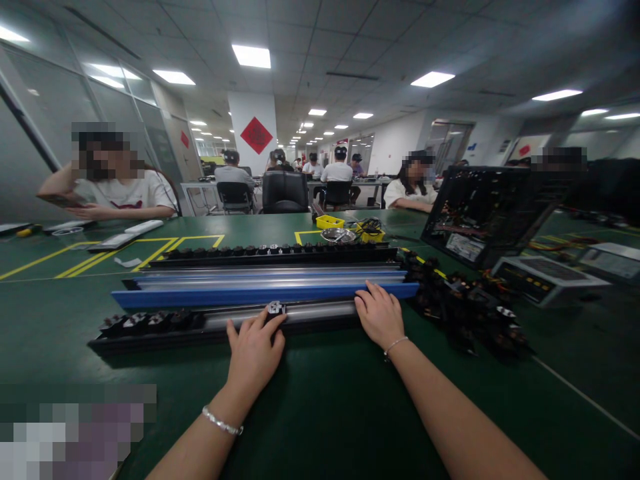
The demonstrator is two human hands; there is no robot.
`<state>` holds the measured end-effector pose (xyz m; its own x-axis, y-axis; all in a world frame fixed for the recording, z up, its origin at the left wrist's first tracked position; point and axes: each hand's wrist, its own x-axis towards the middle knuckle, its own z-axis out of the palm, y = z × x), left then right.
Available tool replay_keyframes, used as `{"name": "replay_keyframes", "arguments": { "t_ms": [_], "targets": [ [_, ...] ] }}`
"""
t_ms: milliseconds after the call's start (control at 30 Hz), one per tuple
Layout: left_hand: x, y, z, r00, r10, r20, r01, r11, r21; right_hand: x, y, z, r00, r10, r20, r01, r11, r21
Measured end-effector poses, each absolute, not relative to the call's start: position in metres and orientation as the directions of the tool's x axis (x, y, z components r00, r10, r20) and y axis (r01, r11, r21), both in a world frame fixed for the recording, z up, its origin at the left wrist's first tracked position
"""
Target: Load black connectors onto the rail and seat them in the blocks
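Note:
A long black strip housing with a silver channel (320,311) lies across the table before me. Several black socket modules (157,321) sit in its left part. My left hand (256,350) rests over the middle of this strip with fingers spread, the fingertips touching a single socket module (275,309) with a pale face. At the strip's right end, my right hand (381,317) has its fingers curled over the edge, closed on the housing. Just behind lie blue-edged strip housings (265,295), and behind them another black strip (280,253) filled with a row of modules.
Loose black modules (465,307) are heaped at the right. Farther right stand an open computer case (480,213) and a power supply unit (547,280). A metal dish (338,235) and a yellow bin (330,221) sit at the back. People sit across the table.

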<state>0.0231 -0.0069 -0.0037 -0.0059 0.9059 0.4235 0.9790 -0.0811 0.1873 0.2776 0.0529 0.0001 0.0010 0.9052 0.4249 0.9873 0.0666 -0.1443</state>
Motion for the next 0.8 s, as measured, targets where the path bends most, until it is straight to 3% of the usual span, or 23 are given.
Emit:
{"name": "replay_keyframes", "arguments": {
  "t_ms": [333, 467, 800],
  "targets": [
    [0.0225, -0.0066, -0.0014, -0.145, 0.885, 0.442, 0.949, -0.001, 0.314, 0.2786, 0.0538, -0.0018, -0.001, 0.901, 0.433, 0.987, 0.070, -0.145],
    [0.0233, -0.0067, -0.0004, -0.214, 0.868, 0.448, 0.949, 0.075, 0.308, 0.2786, 0.0542, -0.0022, 0.003, 0.901, 0.435, 0.985, 0.072, -0.154],
    [0.0226, -0.0054, -0.0036, -0.184, 0.894, 0.408, 0.959, 0.071, 0.276, 0.2780, 0.0530, -0.0028, 0.001, 0.896, 0.443, 0.985, 0.075, -0.154]
  ]
}}
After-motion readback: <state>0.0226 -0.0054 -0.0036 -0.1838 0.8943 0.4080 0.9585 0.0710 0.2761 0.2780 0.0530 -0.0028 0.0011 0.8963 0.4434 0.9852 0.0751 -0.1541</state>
